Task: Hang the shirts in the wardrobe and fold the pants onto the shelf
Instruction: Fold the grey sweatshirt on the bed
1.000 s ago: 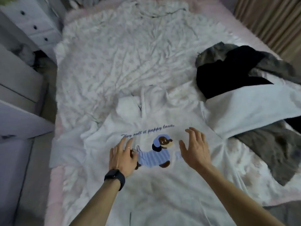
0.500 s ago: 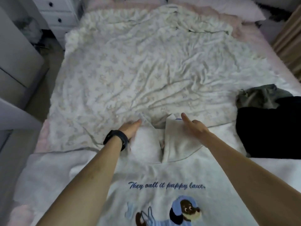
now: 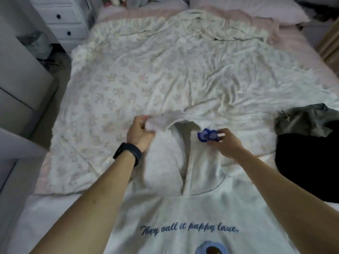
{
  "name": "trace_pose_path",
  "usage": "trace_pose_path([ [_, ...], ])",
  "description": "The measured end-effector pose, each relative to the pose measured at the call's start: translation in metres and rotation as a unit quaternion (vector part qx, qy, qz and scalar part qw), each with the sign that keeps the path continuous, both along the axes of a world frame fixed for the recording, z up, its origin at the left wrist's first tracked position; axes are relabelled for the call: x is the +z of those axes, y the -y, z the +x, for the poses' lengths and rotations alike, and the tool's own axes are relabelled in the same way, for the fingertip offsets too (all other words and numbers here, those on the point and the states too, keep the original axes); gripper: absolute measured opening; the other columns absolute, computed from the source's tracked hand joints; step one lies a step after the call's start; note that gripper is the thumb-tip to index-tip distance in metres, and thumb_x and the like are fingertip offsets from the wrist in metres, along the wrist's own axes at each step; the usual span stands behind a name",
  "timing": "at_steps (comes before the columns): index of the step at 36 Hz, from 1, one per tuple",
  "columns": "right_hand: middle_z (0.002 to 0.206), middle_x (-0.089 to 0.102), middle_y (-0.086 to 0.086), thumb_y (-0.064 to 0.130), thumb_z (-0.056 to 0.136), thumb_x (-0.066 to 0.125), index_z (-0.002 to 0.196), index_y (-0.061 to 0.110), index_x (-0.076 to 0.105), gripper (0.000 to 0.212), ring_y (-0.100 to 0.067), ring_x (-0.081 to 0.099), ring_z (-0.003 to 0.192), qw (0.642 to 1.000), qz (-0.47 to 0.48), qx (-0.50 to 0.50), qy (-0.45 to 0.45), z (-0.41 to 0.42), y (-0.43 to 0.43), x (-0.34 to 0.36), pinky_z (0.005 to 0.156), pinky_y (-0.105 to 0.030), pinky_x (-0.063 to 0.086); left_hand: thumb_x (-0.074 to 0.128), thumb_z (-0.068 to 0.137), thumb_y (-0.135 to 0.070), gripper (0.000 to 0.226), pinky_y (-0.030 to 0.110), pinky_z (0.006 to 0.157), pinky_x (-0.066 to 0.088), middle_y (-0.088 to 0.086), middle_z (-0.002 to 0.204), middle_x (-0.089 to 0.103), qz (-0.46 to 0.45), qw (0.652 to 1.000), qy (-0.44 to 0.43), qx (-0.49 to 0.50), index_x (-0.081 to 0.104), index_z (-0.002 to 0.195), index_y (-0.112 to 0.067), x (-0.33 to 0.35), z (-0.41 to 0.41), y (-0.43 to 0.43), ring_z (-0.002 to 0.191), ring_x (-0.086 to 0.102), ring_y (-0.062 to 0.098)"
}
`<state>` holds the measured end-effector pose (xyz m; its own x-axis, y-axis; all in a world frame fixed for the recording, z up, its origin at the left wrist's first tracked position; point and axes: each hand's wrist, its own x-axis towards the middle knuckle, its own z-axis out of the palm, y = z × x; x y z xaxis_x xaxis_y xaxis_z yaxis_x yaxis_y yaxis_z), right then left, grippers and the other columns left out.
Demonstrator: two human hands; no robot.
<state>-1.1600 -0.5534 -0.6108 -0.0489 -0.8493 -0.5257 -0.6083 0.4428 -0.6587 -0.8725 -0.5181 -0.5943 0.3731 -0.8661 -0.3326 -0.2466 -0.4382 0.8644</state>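
A white hooded shirt point(image 3: 192, 213) with blue script and a dog picture lies face up on the bed, its hood point(image 3: 165, 153) pointing away from me. My left hand point(image 3: 140, 132) grips the left top edge of the hood and lifts it a little. My right hand point(image 3: 225, 143) pinches the right edge of the hood at a small blue patch point(image 3: 207, 135). A heap of dark clothes, black point(image 3: 308, 162) and grey-green point(image 3: 302, 118), sits at the right edge of the bed.
The bed carries a crumpled flowered cover point(image 3: 165, 74) and a pink pillow point(image 3: 247, 6) at its head. A white chest of drawers point(image 3: 60, 19) stands at the far left. Grey furniture point(image 3: 20, 70) lines the left side.
My hands went from flat on the shirt's chest up to the hood and now grasp its two edges. The hood opening has spread, and a blue patch shows.
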Motion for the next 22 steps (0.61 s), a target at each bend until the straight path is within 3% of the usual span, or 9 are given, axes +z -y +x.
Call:
trace_pose_path([
  [3,0.119,0.064,-0.002,0.039,0.085,0.078,0.138,0.015,0.046,0.066,-0.021,0.059,0.098,0.999,0.041,0.014,-0.033,-0.009,-0.005,-0.018,0.079,-0.032,0.044,0.067,0.09,-0.016,0.054,0.016,0.069,0.048,-0.004,0.117,0.062,0.095,0.994,0.05,-0.029,0.047,0.139,-0.024,-0.027,-0.005,-0.012,0.092,0.062,0.013],
  [6,0.128,0.059,-0.003,0.041,0.083,0.079,0.141,0.016,0.044,0.072,-0.022,0.058,0.106,0.999,0.01,0.037,-0.028,-0.004,0.0,-0.029,0.083,-0.033,0.047,0.068,0.088,-0.017,0.053,0.005,0.047,0.042,-0.018,0.095,0.062,0.077,0.996,0.03,-0.032,0.051,0.138,-0.021,-0.044,-0.012,-0.015,0.071,0.062,-0.003],
  [9,0.136,0.056,-0.005,0.048,0.088,0.071,0.149,0.019,0.037,0.075,-0.024,0.059,0.112,0.999,-0.031,0.034,-0.027,0.005,0.013,-0.03,0.086,-0.034,0.05,0.068,0.09,-0.034,0.054,0.013,0.057,0.045,-0.011,0.109,0.064,0.072,0.996,0.051,-0.015,0.048,0.139,-0.024,-0.05,-0.013,-0.008,0.086,0.063,0.006],
  [12,0.121,0.058,-0.005,0.053,0.093,0.063,0.152,0.025,0.035,0.071,-0.015,0.059,0.084,0.998,-0.029,0.031,-0.037,0.013,0.026,-0.03,0.064,-0.026,0.047,0.062,0.092,-0.051,0.047,0.027,0.077,0.046,-0.005,0.116,0.064,0.098,0.994,0.054,-0.01,0.055,0.131,-0.026,-0.051,-0.009,0.004,0.1,0.061,0.019],
  [14,0.125,0.058,-0.01,0.047,0.096,0.062,0.151,0.023,0.038,0.065,-0.016,0.058,0.082,0.996,-0.006,0.059,-0.061,0.018,0.041,-0.028,0.059,-0.025,0.044,0.062,0.094,-0.046,0.032,0.029,0.08,0.047,-0.004,0.106,0.069,0.103,0.993,0.058,-0.02,0.065,0.117,-0.023,-0.048,-0.006,0.018,0.1,0.065,0.023],
  [16,0.118,0.064,-0.008,0.038,0.097,0.062,0.139,0.022,0.055,0.045,-0.025,0.063,0.097,0.996,-0.058,0.044,-0.057,0.021,0.06,-0.02,0.069,-0.026,0.045,0.065,0.094,-0.036,0.013,0.025,0.071,0.047,-0.009,0.09,0.069,0.052,0.996,0.065,0.016,0.069,0.101,-0.026,-0.043,0.0,0.033,0.09,0.067,0.018],
  [18,0.088,0.065,0.006,0.036,0.098,0.059,0.107,0.03,0.065,0.012,-0.019,0.065,0.085,0.986,-0.164,-0.028,-0.034,0.021,0.074,-0.016,0.062,-0.024,0.042,0.067,0.093,-0.033,0.006,0.018,0.062,0.045,-0.014,0.082,0.067,-0.021,0.995,0.069,0.066,0.069,0.092,-0.027,-0.039,0.004,0.044,0.076,0.063,0.004],
  [20,0.075,0.057,0.016,0.036,0.098,0.056,0.093,0.036,0.06,0.007,-0.002,0.055,0.068,0.972,-0.223,-0.06,-0.039,0.021,0.08,-0.019,0.051,-0.019,0.037,0.067,0.092,-0.034,0.006,0.012,0.057,0.042,-0.016,0.078,0.065,-0.05,0.992,0.091,0.075,0.067,0.087,-0.031,-0.043,0.007,0.049,0.067,0.059,-0.003],
  [22,0.076,0.056,0.015,0.04,0.098,0.058,0.098,0.035,0.061,0.005,-0.001,0.052,0.066,0.979,-0.188,-0.048,-0.055,0.018,0.076,-0.032,0.051,-0.019,0.038,0.066,0.092,-0.038,0.005,0.016,0.06,0.043,-0.016,0.081,0.067,-0.011,0.993,0.111,0.042,0.067,0.091,-0.033,-0.055,0.008,0.048,0.073,0.062,0.003],
])
